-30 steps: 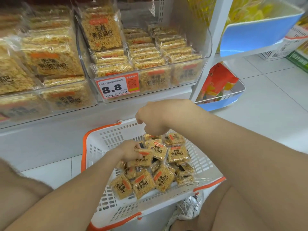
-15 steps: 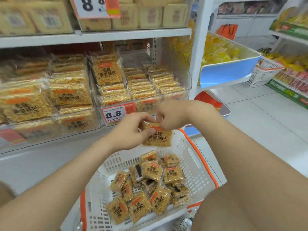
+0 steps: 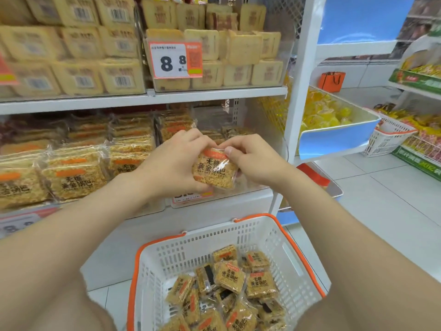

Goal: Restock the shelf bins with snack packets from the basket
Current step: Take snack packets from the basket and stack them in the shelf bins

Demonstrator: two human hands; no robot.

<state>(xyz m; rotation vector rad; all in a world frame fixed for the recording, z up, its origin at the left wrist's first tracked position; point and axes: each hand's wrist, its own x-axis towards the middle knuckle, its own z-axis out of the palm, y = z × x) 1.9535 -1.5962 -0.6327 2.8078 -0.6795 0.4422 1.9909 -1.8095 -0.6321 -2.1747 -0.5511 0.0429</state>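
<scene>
At mid-shelf level, front of the clear bin (image 3: 253,185):

- 1 snack packet (image 3: 213,169), rice-crust type, orange label, black print. Held upright, face to camera, just above the bin's price tag (image 3: 191,195).
- L hand (image 3: 171,163): grips pkt's left edge & lower corner, fingers curled behind it.
- R hand (image 3: 253,161): pinches top right corner, thumb on front. Both hands on the same pkt.
- Basket (image 3: 191,249): white, orange rim, below the hands, near shelf base. Holds loose packets (image 3: 229,275) of same type, piled unevenly.
- Neighbour bin (image 3: 74,177), left: same pkts, stacked full.
- Upper shelf (image 3: 143,97): pale boxed snacks, tag reads 8.8.
- Right side: blue tray (image 3: 334,139) w/ yellow sweets; orange bag (image 3: 331,81) behind it.
</scene>
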